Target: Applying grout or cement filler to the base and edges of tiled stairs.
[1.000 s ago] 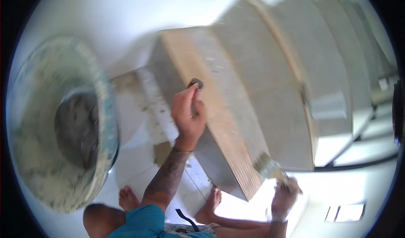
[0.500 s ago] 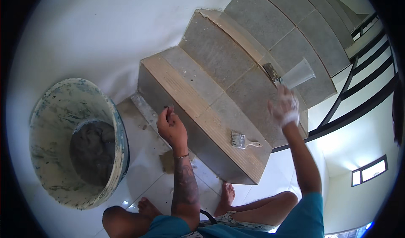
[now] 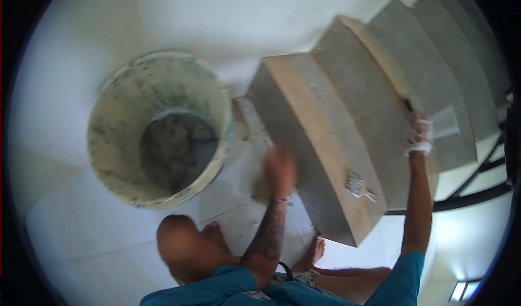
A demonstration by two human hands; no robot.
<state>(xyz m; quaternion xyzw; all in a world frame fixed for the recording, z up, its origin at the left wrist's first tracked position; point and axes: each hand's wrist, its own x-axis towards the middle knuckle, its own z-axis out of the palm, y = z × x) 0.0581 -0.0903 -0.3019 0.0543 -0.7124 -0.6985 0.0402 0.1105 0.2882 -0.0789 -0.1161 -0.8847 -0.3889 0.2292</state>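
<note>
Some grey mix (image 3: 179, 151) sits in the bucket (image 3: 127, 91), so work seems left; how much is done, I cannot tell. The brush (image 3: 356, 185) lies on the bottom step (image 3: 304, 110). The right hand (image 3: 420, 129) is at a dark tool (image 3: 408, 105) by the stairs (image 3: 374, 89), the left hand (image 3: 280, 167) is a blur, and I can't tell either grip.

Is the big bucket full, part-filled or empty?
Part-filled: grey mix lies in the bottom of the bucket, with much stained inner wall showing above it. Its depth cannot be told from here.
</note>
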